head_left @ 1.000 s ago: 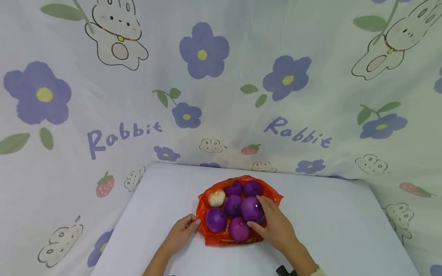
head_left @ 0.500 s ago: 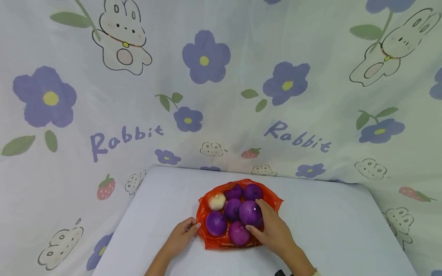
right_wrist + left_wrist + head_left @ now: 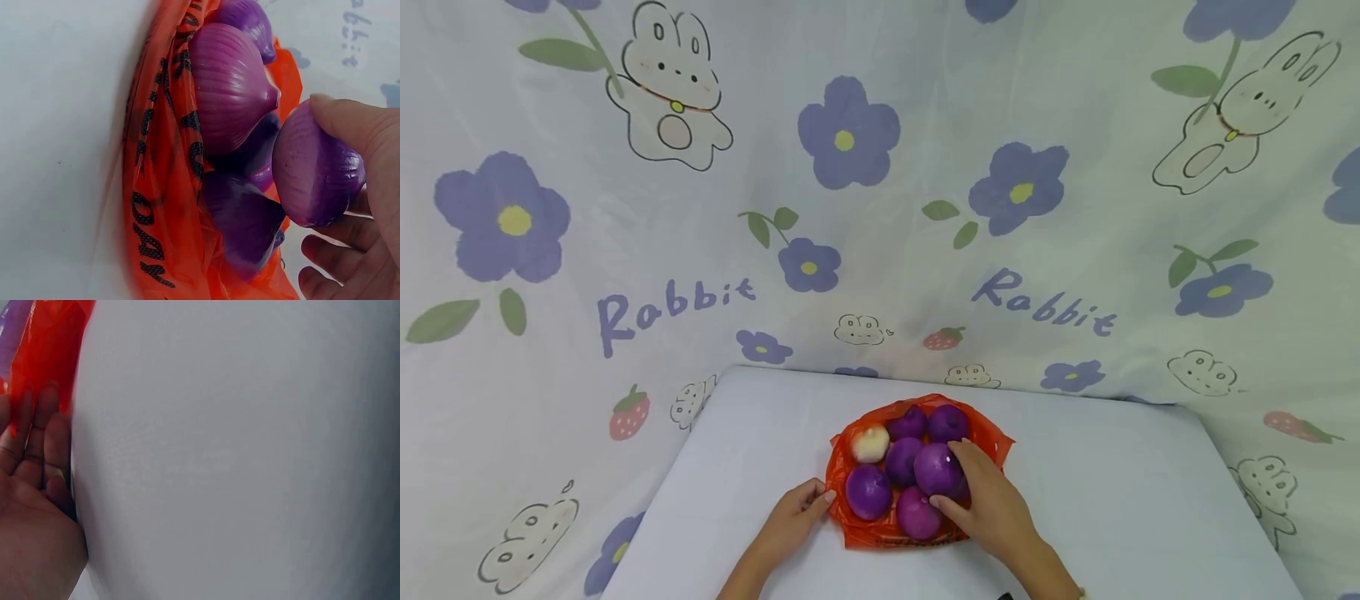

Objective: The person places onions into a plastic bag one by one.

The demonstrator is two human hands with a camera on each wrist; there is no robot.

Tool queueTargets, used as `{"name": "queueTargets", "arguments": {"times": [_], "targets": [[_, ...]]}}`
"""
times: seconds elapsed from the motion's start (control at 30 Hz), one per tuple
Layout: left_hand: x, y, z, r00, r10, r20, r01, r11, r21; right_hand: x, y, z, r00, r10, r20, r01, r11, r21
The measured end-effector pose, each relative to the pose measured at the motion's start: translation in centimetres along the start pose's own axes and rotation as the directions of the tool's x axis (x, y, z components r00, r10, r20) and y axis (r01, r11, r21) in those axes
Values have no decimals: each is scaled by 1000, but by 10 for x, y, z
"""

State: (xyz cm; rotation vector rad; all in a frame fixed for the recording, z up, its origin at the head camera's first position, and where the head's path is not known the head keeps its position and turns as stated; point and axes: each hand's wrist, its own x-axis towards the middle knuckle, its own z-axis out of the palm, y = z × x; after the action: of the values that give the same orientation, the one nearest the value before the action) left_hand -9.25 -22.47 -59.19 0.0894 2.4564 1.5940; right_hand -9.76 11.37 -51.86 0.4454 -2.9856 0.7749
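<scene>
My right hand [image 3: 996, 500] holds a purple onion [image 3: 937, 469] between thumb and fingers, over the right side of a red plastic bag [image 3: 857, 536]. In the right wrist view the held onion [image 3: 312, 169] is glossy and ribbed, raised beside the others. Several more purple onions [image 3: 869, 492] sit in the bag's wide mouth, one partly hidden behind the held one. Among them at the left is a whitish bulb [image 3: 871, 444]. My left hand [image 3: 793, 518] pinches the bag's left edge; the left wrist view shows its fingers [image 3: 44, 431] against the red plastic.
The bag lies on a white-covered table [image 3: 1120, 492]. Black lettering [image 3: 147, 237] runs along the bag's near side. A white curtain [image 3: 910, 125] printed with flowers and rabbits hangs behind the table and at both sides.
My right hand has shifted the held onion slightly left, uncovering part of another onion behind it. My left hand stays at the bag's edge. The head view has tilted up a little.
</scene>
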Motion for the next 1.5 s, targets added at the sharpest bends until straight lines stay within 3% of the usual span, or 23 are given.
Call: {"name": "queueTargets", "arguments": {"times": [0.93,1.2,1.37,1.5], "targets": [[4,10,3,1000,25,-16,-26,1000,-18,7,-2,6,1000,-9,0,9,1000,-24],[5,14,5,999,21,-50,-21,1000,-5,2,1,1,999,-12,32,12,1000,-3],[3,14,3,999,14,-47,-14,1000,-5,-7,3,-10,998,-54,-43,54,999,4],[1,16,-4,998,-35,-60,35,999,4,-14,9,-24,988,-96,-119,92,995,-39]]}}
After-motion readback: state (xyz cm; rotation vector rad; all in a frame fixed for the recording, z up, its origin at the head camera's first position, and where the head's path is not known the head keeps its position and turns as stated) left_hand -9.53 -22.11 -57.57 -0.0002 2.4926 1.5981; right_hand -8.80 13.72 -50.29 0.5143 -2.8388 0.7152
